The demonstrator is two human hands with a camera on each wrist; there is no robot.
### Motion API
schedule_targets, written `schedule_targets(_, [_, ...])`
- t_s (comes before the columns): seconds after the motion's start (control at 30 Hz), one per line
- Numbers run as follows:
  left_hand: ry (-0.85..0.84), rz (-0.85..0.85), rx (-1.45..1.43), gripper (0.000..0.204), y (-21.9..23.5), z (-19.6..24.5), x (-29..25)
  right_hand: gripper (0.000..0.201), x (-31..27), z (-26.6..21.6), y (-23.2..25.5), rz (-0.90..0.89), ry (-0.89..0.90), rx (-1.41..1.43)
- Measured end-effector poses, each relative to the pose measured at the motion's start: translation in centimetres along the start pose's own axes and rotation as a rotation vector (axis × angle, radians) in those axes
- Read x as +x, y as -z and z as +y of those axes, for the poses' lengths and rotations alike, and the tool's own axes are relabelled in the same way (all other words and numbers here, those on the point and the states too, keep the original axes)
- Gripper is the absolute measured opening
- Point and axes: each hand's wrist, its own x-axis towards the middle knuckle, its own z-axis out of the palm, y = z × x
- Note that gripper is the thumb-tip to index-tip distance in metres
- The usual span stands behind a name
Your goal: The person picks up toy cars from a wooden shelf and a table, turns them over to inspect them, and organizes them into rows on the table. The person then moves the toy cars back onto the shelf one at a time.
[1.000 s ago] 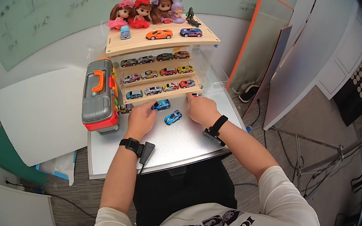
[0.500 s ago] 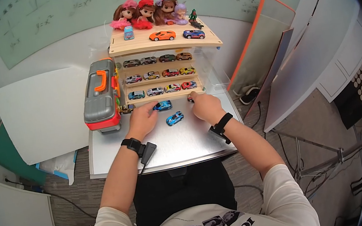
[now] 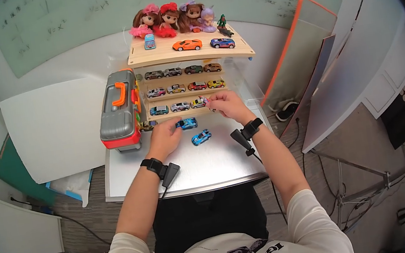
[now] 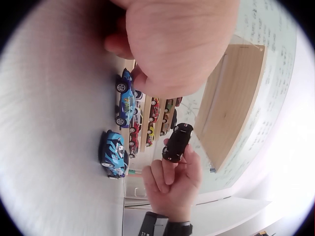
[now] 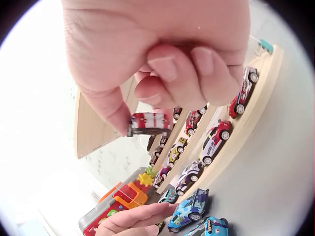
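My right hand pinches a small red-and-white toy car between thumb and fingers, held up before the right end of the lowest shelf. Its black underside faces the left wrist view. On the metal tabletop, my left hand rests with its fingertips at the left end of a blue toy car; the right wrist view shows these fingers fairly straight. A second, light-blue toy car stands slightly nearer the body. Behind them, a wooden tiered rack bears rows of toy cars.
Left of the rack stands a grey toolbox with an orange handle; a dark toy car sits beside it. Several dolls, an orange car and a blue car occupy the wooden top board. A whiteboard hangs behind.
My right hand has lifted from the tabletop near the rack's front right, bringing the red-and-white toy car up. My left hand stays at the blue car. The head view has shifted slightly.
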Motion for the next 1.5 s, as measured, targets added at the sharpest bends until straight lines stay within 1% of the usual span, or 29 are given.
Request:
schedule_targets(0.03, [-0.036, 0.015, -0.013, 0.037, -0.1, 0.1, -0.1, 0.020, 0.3, 0.5, -0.4, -0.006, 0.009, 0.008])
schedule_targets(0.07, [-0.070, 0.031, -0.024, 0.036, 0.0, 0.0, -0.1, 0.016, 0.3, 1.1, -1.0, -0.021, 0.046, 0.095])
schedule_targets(0.1, [-0.031, 0.001, -0.019, 0.036, 0.1, 0.0, -0.1, 0.013, 0.4, 1.8, -1.6, -0.037, 0.082, 0.182])
schedule_targets(0.13, [-0.030, 0.008, -0.005, 0.036, -0.1, -0.2, -0.1, 0.013, 0.5, 2.6, -1.9, -0.046, 0.090, 0.192])
schedule_targets(0.2, [-0.170, 0.063, -0.090, 0.034, -0.7, -1.0, 0.1, 0.011, 0.7, 4.3, -1.9, -0.098, 0.028, 0.289])
schedule_targets(0.23, [-0.113, 0.006, -0.052, 0.035, -0.1, -0.2, 0.0, 0.010, 0.3, 4.0, -2.0, -0.065, 0.019, 0.267])
schedule_targets(0.27, [-0.105, -0.005, -0.041, 0.035, 0.3, 0.2, -0.1, 0.010, 0.3, 4.0, -2.1, -0.066, 0.013, 0.284])
schedule_targets(0.33, [-0.008, -0.139, 0.035, 0.034, 0.4, 0.7, -0.3, 0.010, 0.1, 4.3, -1.9, -0.097, 0.089, 0.284])
schedule_targets(0.37, [-0.002, -0.158, 0.045, 0.034, 0.2, 0.6, -0.3, 0.014, 0.1, 4.5, -2.0, -0.083, 0.104, 0.183])
schedule_targets(0.43, [-0.093, -0.113, 0.010, 0.034, -0.1, 0.5, -0.3, 0.017, -0.1, 4.2, -2.0, -0.109, 0.066, 0.169])
schedule_targets(0.5, [-0.051, -0.132, 0.029, 0.034, -0.1, 0.4, -0.3, 0.026, 0.1, 4.0, -1.7, -0.171, 0.001, 0.082])
schedule_targets(0.53, [-0.013, -0.134, 0.038, 0.034, 0.0, 0.4, -0.3, 0.026, 0.3, 4.5, -1.8, -0.171, 0.001, 0.099])
schedule_targets(0.57, [-0.008, -0.140, 0.052, 0.034, -0.1, 0.1, -0.3, 0.027, 0.6, 5.0, -2.0, -0.181, 0.051, 0.094])
schedule_targets(0.63, [-0.045, 0.015, 0.026, 0.029, -0.3, -0.6, -0.2, 0.029, 1.2, 5.7, -2.2, -0.197, 0.106, 0.099])
schedule_targets(0.67, [-0.043, 0.015, 0.039, 0.029, -0.4, -0.9, -0.3, 0.030, 1.3, 6.0, -2.1, -0.212, 0.113, 0.055])
schedule_targets(0.73, [-0.111, 0.406, 0.143, 0.022, -0.6, -1.0, -0.3, 0.032, 1.4, 6.1, -2.0, -0.223, 0.130, 0.022])
schedule_targets(0.77, [-0.094, 0.413, 0.310, 0.026, 0.0, -1.0, -0.5, 0.032, 1.2, 5.9, -2.0, -0.228, 0.122, 0.036])
schedule_targets(0.8, [-0.104, 0.407, 0.320, 0.026, 0.2, -0.8, -0.4, 0.031, 1.1, 5.7, -1.9, -0.229, 0.115, 0.050])
schedule_targets(0.87, [-0.049, 0.353, 0.761, 0.034, 0.8, 1.1, -0.5, 0.031, 1.3, 5.5, -1.8, -0.213, 0.142, 0.004])
schedule_targets(0.9, [0.104, 0.264, 0.798, 0.039, 0.6, 2.2, -0.5, 0.031, 1.3, 5.5, -1.9, -0.207, 0.162, -0.055])
schedule_targets(0.93, [0.102, 0.263, 0.804, 0.039, 0.3, 1.9, -0.3, 0.031, 1.3, 5.6, -1.9, -0.206, 0.164, -0.049])
schedule_targets(1.0, [0.125, 0.280, 0.902, 0.031, -0.4, 0.7, 0.3, 0.030, 1.5, 5.8, -1.8, -0.228, 0.130, 0.020])
schedule_targets(1.03, [0.118, 0.280, 0.905, 0.031, -0.3, 1.4, 0.5, 0.030, 1.6, 5.9, -1.7, -0.223, 0.134, 0.024])
schedule_targets(1.1, [0.201, 0.100, 0.904, 0.026, -0.1, 2.6, 0.9, 0.030, 1.6, 6.2, -1.7, -0.223, 0.146, 0.085])
schedule_targets(1.13, [0.192, 0.096, 0.907, 0.026, -0.2, 3.1, 0.8, 0.030, 1.6, 6.2, -1.6, -0.214, 0.147, 0.090])
schedule_targets(1.2, [0.102, 0.134, 0.886, 0.026, -0.5, 3.6, 0.1, 0.029, 1.6, 6.2, -1.6, -0.213, 0.172, 0.039])
schedule_targets(1.33, [0.077, 0.128, 0.862, 0.027, -0.3, 2.8, -0.3, 0.029, 1.6, 6.3, -1.6, -0.212, 0.165, 0.033])
schedule_targets(1.4, [0.058, 0.135, 0.791, 0.028, 0.0, 1.5, -0.2, 0.029, 1.5, 6.2, -1.7, -0.197, 0.130, 0.100])
schedule_targets(1.5, [0.047, 0.112, 0.710, 0.029, 0.2, 1.6, -0.3, 0.026, 1.1, 5.7, -1.6, -0.200, 0.131, 0.130])
